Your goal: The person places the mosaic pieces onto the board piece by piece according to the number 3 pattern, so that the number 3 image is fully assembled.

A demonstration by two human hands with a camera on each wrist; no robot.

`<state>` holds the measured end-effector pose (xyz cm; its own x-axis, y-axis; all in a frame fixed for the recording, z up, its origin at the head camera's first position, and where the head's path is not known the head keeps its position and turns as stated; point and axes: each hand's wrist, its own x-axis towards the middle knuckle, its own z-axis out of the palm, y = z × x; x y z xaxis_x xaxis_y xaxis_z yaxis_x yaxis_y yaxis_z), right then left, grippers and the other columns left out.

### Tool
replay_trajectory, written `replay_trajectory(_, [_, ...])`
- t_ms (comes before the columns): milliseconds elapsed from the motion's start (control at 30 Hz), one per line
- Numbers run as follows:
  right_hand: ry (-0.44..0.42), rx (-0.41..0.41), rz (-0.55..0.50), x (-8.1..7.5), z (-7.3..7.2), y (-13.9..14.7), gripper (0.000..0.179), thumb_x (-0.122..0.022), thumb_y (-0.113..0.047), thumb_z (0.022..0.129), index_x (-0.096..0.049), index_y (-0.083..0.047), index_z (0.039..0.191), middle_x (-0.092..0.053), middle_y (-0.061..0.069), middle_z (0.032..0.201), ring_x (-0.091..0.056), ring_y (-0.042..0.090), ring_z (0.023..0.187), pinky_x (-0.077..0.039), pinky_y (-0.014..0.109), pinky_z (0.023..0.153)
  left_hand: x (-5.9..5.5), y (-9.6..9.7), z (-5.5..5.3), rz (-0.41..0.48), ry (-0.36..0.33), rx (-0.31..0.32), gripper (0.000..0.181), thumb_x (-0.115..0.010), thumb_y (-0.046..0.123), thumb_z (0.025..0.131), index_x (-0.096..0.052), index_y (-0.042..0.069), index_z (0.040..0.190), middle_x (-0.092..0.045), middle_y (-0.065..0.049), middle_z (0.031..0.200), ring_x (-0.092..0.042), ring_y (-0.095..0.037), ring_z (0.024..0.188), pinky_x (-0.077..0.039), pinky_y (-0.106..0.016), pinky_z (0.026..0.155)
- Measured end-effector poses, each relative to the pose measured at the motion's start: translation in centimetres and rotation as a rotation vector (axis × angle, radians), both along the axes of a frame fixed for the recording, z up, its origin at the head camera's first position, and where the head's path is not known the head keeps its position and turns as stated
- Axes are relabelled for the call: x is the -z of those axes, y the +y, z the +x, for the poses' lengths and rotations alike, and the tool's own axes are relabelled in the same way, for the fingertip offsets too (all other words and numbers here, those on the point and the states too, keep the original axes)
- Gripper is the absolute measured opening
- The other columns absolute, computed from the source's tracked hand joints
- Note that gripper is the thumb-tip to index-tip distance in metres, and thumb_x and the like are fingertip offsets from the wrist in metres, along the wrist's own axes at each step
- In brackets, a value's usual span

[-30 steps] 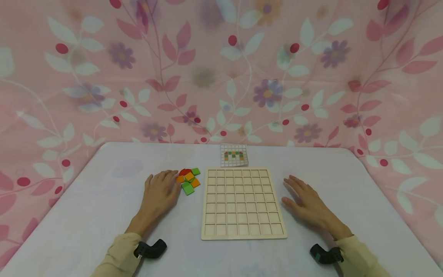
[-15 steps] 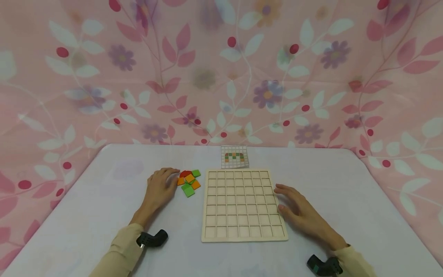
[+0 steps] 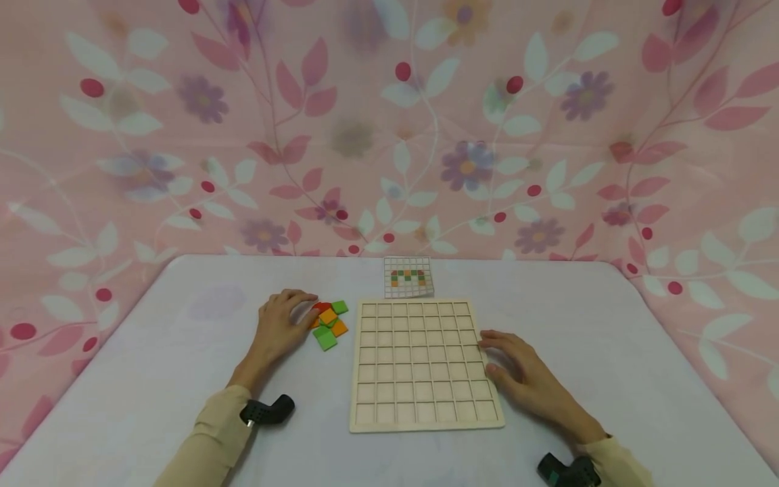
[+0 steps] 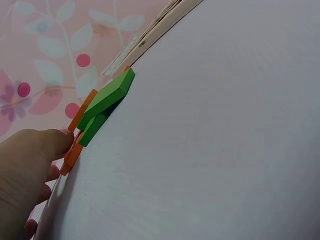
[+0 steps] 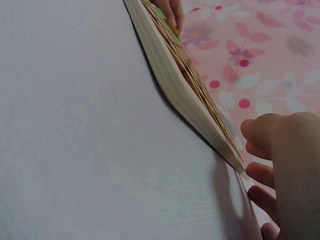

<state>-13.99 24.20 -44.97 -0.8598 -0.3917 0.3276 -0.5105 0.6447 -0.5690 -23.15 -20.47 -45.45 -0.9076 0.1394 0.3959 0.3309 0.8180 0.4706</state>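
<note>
My left hand has moved in: a second ago its thumb stopped short of the small heap of flat coloured pieces, and now the thumb reaches over the heap's left edge, hiding part of the flat red piece. My right hand was well clear of the square pale wooden grid board; now its fingertips and thumb are at the board's right edge. I judge this to be the very start of sorting through the pieces, the heap not yet broken up.

On both hands thumb and fingers stand apart; I cannot tell whether the left thumb presses on anything.

The heap lies on the white-covered table, left of the board and separate from it. A flat orange square tile rests on top, tilted; a bright green square tile sits nearest me, overlapping another green one. Their edges look clean and fairly thick from the left wrist.
</note>
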Motion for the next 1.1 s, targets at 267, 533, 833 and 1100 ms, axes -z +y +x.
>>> replay_trajectory(267, [0.03,-0.017,0.045,0.6,0.0,-0.4,0.046,-0.07,-0.027,0.085,-0.055,-0.021,0.128,-0.044,0.004,0.142,-0.037,0.028,0.132,-0.03,0.055,0.098,-0.3,0.0,-0.4,0.002,-0.042,0.011,0.027,-0.07,0.027,0.083,-0.069,0.016,0.108,-0.055,-0.012,0.115,-0.045,-0.035,0.106,-0.028,-0.057,0.092])
replay_trajectory(533, [0.105,-0.054,0.108,0.4,0.0,-0.5,0.049,-0.071,-0.026,0.083,-0.056,-0.015,0.129,-0.046,0.006,0.142,-0.039,0.027,0.132,-0.016,0.03,0.115,-0.6,0.2,-0.9,0.013,-0.088,0.01,0.025,-0.07,0.028,0.083,-0.069,0.018,0.106,-0.054,-0.012,0.115,-0.044,-0.034,0.104,-0.026,-0.056,0.093])
replay_trajectory(833, [0.096,-0.053,0.101,0.2,-0.4,-0.6,0.045,-0.071,-0.028,0.083,-0.058,-0.02,0.125,-0.047,0.003,0.14,-0.04,0.024,0.131,-0.028,0.046,0.104,-0.7,-0.1,-1.4,0.063,-0.125,0.015,0.025,-0.071,0.026,0.08,-0.068,0.014,0.102,-0.053,-0.012,0.11,-0.045,-0.034,0.102,-0.025,-0.056,0.092])
replay_trajectory(1100, [0.074,-0.041,0.069,0.5,-0.2,-0.4,0.036,-0.071,-0.028,0.084,-0.062,-0.023,0.118,-0.05,0.001,0.137,-0.041,0.022,0.132,-0.016,0.028,0.115,-0.2,-0.3,-1.6,0.11,-0.104,0.017,0.022,-0.072,0.025,0.08,-0.069,0.011,0.097,-0.056,-0.012,0.104,-0.048,-0.033,0.099,-0.029,-0.054,0.09])
